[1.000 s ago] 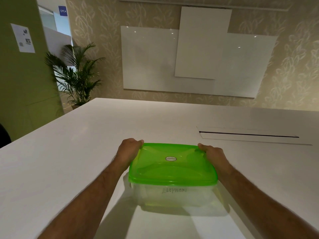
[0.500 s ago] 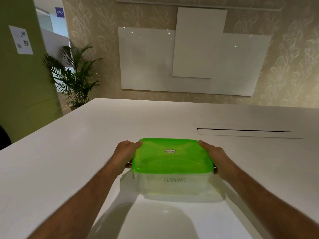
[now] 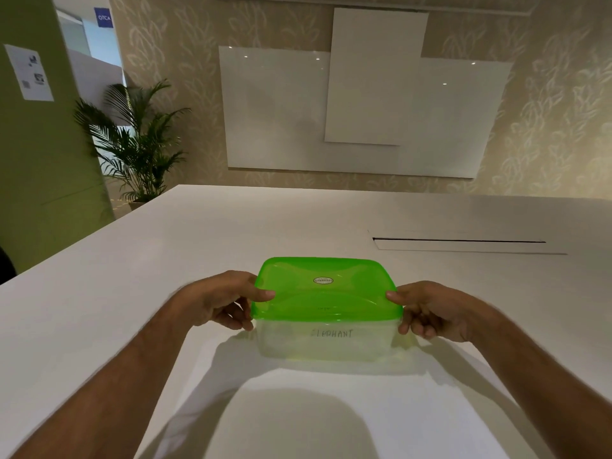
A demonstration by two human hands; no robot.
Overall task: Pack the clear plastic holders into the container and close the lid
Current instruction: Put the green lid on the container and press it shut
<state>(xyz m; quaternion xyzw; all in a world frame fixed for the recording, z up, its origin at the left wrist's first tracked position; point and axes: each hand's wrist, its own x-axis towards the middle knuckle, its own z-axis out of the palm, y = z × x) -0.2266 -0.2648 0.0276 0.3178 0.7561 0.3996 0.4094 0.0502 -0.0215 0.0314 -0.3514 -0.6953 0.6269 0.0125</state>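
Observation:
A clear plastic container (image 3: 326, 342) with "ELEPHANT" written on its front wall stands on the white table (image 3: 132, 293). A translucent green lid (image 3: 324, 289) covers it. My left hand (image 3: 220, 301) pinches the lid's near left corner, thumb on top and fingers under the rim. At the near right corner my right hand (image 3: 430, 313) pinches the lid the same way. The clear holders cannot be made out through the container's walls.
A long narrow cable slot (image 3: 460, 241) is set into the table at the back right. A potted palm (image 3: 139, 144) stands beyond the table's far left corner, beside a green wall. White boards hang on the far wall.
Both hands have slid from the lid's far corners back along its sides to the near corners, where they now pinch the rim. The container has stayed in place.

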